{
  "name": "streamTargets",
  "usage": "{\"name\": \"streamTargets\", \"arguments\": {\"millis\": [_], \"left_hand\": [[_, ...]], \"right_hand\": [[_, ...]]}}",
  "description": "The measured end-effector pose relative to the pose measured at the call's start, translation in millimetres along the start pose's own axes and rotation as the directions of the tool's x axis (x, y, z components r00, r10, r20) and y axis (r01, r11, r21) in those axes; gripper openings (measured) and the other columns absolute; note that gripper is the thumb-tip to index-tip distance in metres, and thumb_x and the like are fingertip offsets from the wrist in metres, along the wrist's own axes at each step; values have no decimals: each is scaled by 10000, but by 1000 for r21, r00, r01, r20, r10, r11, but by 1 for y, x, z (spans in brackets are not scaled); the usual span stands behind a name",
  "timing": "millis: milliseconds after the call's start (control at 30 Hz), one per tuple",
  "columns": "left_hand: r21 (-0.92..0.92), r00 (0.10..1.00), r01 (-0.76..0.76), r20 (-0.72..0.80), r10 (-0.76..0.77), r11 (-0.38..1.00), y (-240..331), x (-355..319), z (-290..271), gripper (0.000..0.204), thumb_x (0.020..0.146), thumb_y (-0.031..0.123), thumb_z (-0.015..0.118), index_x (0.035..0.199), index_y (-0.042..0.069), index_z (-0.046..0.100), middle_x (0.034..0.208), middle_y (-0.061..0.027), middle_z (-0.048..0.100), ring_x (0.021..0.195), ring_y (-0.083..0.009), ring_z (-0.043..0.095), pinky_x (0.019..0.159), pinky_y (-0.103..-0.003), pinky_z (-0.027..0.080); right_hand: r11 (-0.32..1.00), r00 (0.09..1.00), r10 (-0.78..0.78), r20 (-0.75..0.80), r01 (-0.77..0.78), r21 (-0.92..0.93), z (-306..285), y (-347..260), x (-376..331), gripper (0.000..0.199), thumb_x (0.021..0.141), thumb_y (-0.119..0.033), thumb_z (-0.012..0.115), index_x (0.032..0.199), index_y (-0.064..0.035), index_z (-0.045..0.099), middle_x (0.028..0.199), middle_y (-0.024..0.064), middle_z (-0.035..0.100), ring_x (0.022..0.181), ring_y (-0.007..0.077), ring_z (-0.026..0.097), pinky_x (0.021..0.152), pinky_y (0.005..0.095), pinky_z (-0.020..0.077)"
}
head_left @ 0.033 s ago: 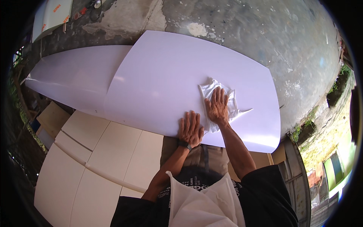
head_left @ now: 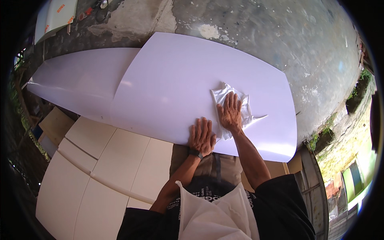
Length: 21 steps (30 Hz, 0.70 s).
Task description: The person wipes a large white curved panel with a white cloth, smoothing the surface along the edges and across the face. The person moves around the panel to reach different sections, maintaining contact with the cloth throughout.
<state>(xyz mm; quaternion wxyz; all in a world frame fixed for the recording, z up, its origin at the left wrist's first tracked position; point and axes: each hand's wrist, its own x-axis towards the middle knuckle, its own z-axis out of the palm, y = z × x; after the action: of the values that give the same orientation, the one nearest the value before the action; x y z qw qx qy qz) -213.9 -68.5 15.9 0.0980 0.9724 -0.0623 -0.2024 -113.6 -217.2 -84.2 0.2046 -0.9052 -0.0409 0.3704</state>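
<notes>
A large, glossy, pale lilac sheet (head_left: pixel 172 80) lies in front of me, its surface slightly curved. On its right half a crumpled white cloth (head_left: pixel 246 106) is spread, with one thin twisted end sticking out to the right. My right hand (head_left: pixel 230 112) rests flat on this cloth, fingers stretched out and pressing it against the sheet. To the left of it, my left hand (head_left: pixel 202 136) lies palm down on the sheet by its near edge. Its fingers are extended and hold nothing. A dark band circles the left wrist.
Another lilac sheet (head_left: pixel 84 72) extends left from under the large one. Cream panels (head_left: pixel 116 164) are stacked at the lower left, touching the near edge. Behind lies a stained concrete floor (head_left: pixel 248 28). A white board with orange print (head_left: pixel 56 18) stands far left. Plants (head_left: pixel 316 140) grow at right.
</notes>
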Motion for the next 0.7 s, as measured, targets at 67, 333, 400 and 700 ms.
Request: {"name": "streamTargets", "arguments": {"millis": [67,333,400,700], "left_hand": [[18,1000,-4,-4,4,1000,0,2,-2,642,1055,414,383,1528,-9,480,1635,-228,385,1535,-439,306,1239,-595,202],[92,1000,-7,-23,9,996,5,-2,-6,637,1050,422,384,1518,7,503,1626,-207,408,1526,-416,328,1251,-582,199],[101,999,-11,-33,15,995,6,-6,-5,639,1047,425,386,1518,7,502,1623,-206,411,1522,-415,335,1253,-580,198],[125,995,-34,-88,45,992,19,-39,-10,637,1043,423,393,1511,7,513,1603,-203,442,1513,-401,357,1255,-568,213]], "right_hand": [[1000,1000,-3,0,3,7,2,2,5,771,1105,-505,213,1623,65,189,1719,249,121,1607,399,49,1300,554,41],[999,1000,10,19,-11,43,11,9,17,777,1106,-515,223,1620,68,197,1718,245,141,1606,398,68,1294,564,50],[999,1000,3,23,-4,45,13,9,20,775,1107,-517,221,1620,64,204,1718,243,143,1607,396,68,1295,561,52],[998,996,-44,-76,47,34,13,24,-1,742,1114,-507,267,1606,48,277,1690,272,220,1586,415,162,1283,535,128]]}}
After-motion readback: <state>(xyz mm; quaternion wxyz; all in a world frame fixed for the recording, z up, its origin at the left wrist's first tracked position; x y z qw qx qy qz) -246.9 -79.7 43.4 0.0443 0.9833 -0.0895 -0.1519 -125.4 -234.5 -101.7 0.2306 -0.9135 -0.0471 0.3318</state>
